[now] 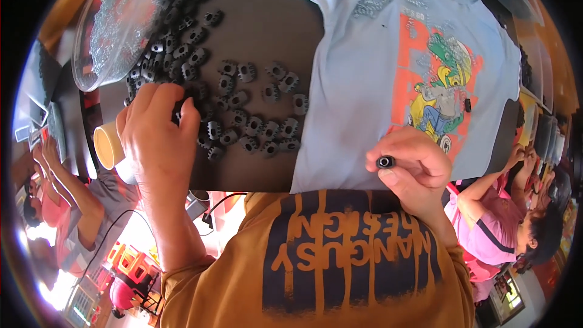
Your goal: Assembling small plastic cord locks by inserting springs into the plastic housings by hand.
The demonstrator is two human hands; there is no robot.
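Black ridged plastic parts (254, 126) lie loose across the near middle of a dark tabletop (261, 12), between a person's two bare hands. More of the same kind crowd together in a dense heap (197, 56) running toward the far left. At the right, the right hand (419, 157) pinches a short black cylindrical piece (385, 162) between thumb and fingers, its pale ringed end facing up, above the near part of a light-blue T-shirt (346, 97) spread flat. The left hand (159, 123) curves over the heap's near edge, thumb apart from the fingers; whether it grasps a part cannot be told.

Small silvery metal pieces (124, 24) fill much of a clear plastic tub (85, 87) at far left, and others are scattered on the shirt's far side. One small black piece (467, 105) rests alone on the cloth, right of its cartoon print.

Work appears well short of done, judging by the size of the heap. Whether the looser parts in the middle are finished or waiting is unclear; nothing visible sets them apart.
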